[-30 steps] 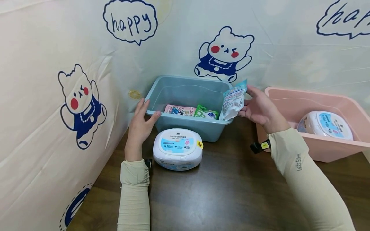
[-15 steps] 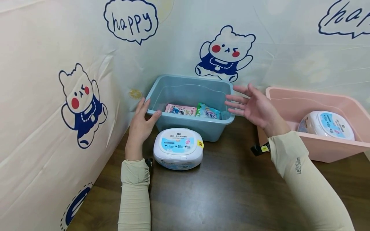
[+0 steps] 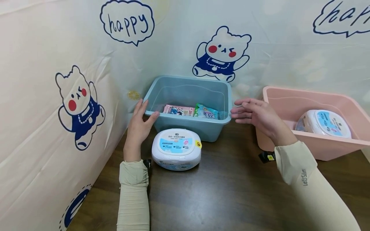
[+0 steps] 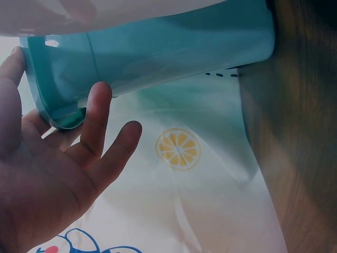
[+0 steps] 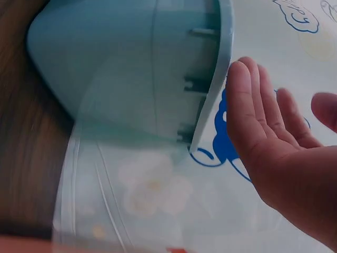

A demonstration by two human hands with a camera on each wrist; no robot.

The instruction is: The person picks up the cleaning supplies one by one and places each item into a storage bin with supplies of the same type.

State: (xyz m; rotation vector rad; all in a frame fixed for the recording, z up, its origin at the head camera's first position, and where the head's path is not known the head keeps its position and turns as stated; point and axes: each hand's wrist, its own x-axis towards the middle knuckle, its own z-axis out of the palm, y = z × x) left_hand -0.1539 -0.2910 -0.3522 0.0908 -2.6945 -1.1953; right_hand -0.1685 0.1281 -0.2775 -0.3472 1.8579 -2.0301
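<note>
A blue plastic bin [image 3: 212, 129] stands on the table against the cloth backdrop. Inside it lie a pink packet [image 3: 178, 110] and, to its right, a light blue packet [image 3: 207, 112] that partly covers a green one [image 3: 197, 107]. My left hand [image 3: 137, 130] touches the bin's left front corner; in the left wrist view its fingers are spread about the rim [image 4: 37, 89]. At the bin's right rim my right hand [image 3: 258, 116] extends nearly straight fingers and holds nothing. In the right wrist view its fingertips are close to the rim [image 5: 225, 58]; contact is unclear.
A white oval lidded tub [image 3: 175, 149] sits directly in front of the blue bin. On the right stands a pink bin [image 3: 312, 141] with a similar white tub [image 3: 326, 123] in it. Printed cloth [image 3: 170, 51] hangs behind and along the left side of the wooden table [image 3: 208, 192].
My right hand let go of the light blue packet, which dropped into the blue bin over the green one. That hand then moved slightly down beside the rim. My left hand stayed put.
</note>
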